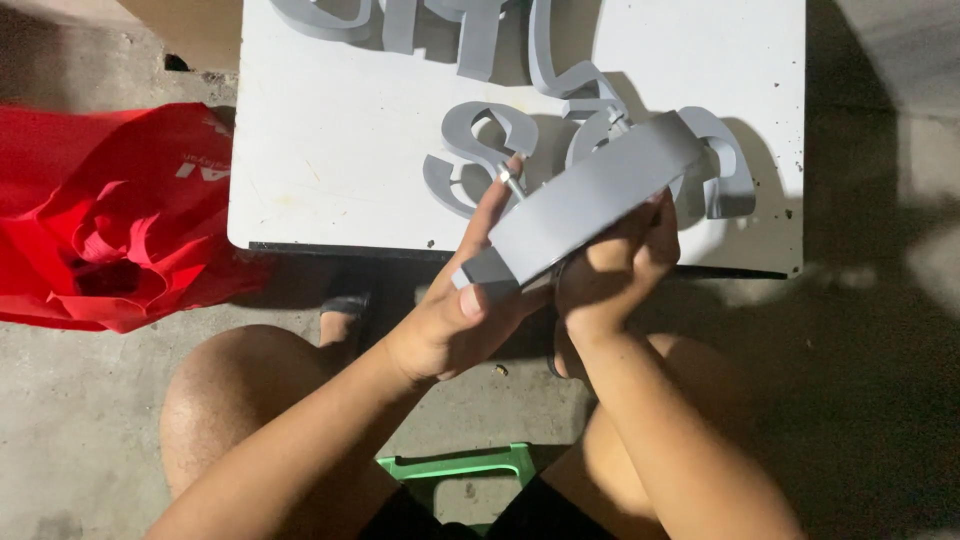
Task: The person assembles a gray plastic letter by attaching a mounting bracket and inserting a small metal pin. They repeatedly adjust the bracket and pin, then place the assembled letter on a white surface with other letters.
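Above concrete floor point(80, 420), left hand point(455, 310) and right hand point(610, 265) grip grey strip point(590, 195).

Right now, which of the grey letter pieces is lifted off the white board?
The long grey strip piece, held by both hands, left hand and right hand; the others lie flat on the white board.

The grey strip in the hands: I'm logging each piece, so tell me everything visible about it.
The grey strip is a flat, matte band, plastic or foam by its look, with a squared near end. It slants up to the right above the white board's front edge. The left hand grips its near end; the right hand supports it from below.
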